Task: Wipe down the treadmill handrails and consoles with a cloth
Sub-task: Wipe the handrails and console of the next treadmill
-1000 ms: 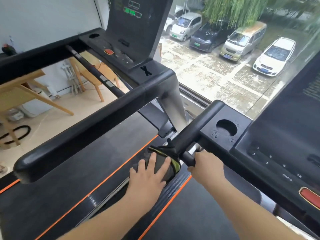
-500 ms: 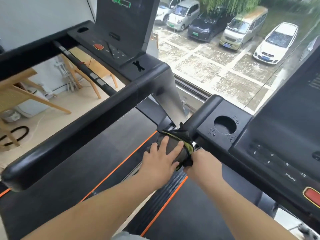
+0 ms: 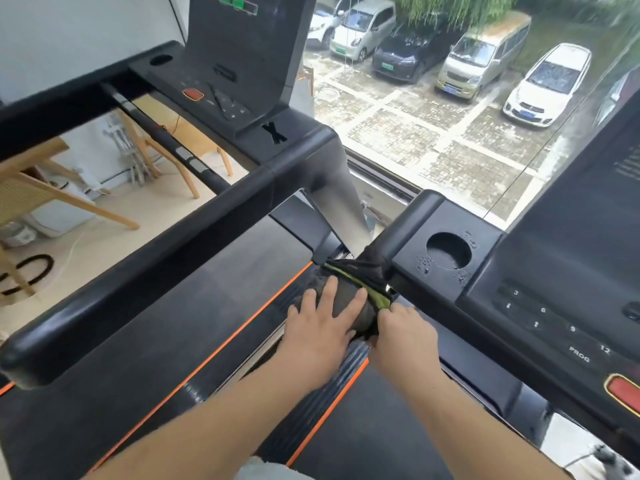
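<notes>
Head view: left hand (image 3: 320,327) lies on the cloth (image 3: 348,301), fingers spread and nearly straight, pressing it round the handrail (image 3: 405,223). Right hand (image 3: 403,336) butts against the cloth's right edge, fingers curled under and hidden. Can't tell if it has the cloth or the bar below.

Change over the last second: the cloth was at the rail's free end, nearer the body. Both hands have slid it forward, and it now sits at the top of the rail, touching the console (image 3: 485,271) just ahead of the right hand. Reads as one full pass of this rail about done.

Cup holder (image 3: 448,251) and keypad (image 3: 554,320), right of the right hand, look not yet wiped, with specks round the hole. Left of the left hand, well apart, are the neighbouring treadmill's rail (image 3: 156,265) and its display panel (image 3: 242,39).
</notes>
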The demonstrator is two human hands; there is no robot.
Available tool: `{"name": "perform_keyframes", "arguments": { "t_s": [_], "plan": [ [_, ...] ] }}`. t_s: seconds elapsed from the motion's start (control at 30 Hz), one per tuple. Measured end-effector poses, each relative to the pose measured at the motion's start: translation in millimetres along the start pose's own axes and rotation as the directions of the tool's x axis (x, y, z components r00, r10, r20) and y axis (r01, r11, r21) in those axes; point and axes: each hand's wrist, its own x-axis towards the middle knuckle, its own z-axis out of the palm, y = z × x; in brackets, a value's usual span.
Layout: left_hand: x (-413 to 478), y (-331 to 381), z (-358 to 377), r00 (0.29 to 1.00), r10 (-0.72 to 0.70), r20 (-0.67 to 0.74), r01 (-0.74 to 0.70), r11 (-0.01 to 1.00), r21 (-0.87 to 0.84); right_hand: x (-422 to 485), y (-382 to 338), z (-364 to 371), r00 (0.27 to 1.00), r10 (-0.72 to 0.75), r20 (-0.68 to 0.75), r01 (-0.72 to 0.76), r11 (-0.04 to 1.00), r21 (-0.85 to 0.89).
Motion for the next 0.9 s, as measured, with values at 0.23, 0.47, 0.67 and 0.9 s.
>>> {"name": "perform_keyframes", "arguments": {
  "t_s": [0.23,0.47,0.67,0.9],
  "plan": [
    [70.9,-12.0,-26.2,0.971,-0.051,0.232,0.155,0.877,-0.454,-2.8,-5.0,-7.3,0.998,0.029,0.056,-0.028,0.999,-0.035],
    [-54.8,-30.4,16.3,0.991,0.041,-0.127,-0.052,0.995,-0.085,-1.2,-8.2,-7.5,0.996,0.057,0.076,-0.054,0.998,-0.035],
    [-2.4,-35.8,-10.8,0.988,-0.053,0.144,0.096,0.946,-0.308,-1.3,-11.9,-10.6,0.993,0.083,0.078,-0.081,0.996,-0.024],
    [-48.2,-38.2,-1.1,0.992,-0.114,0.053,0.124,0.948,-0.292,-8.3,-13.5,-7.0,0.994,0.111,0.008,-0.110,0.993,-0.047]
  ]
}}
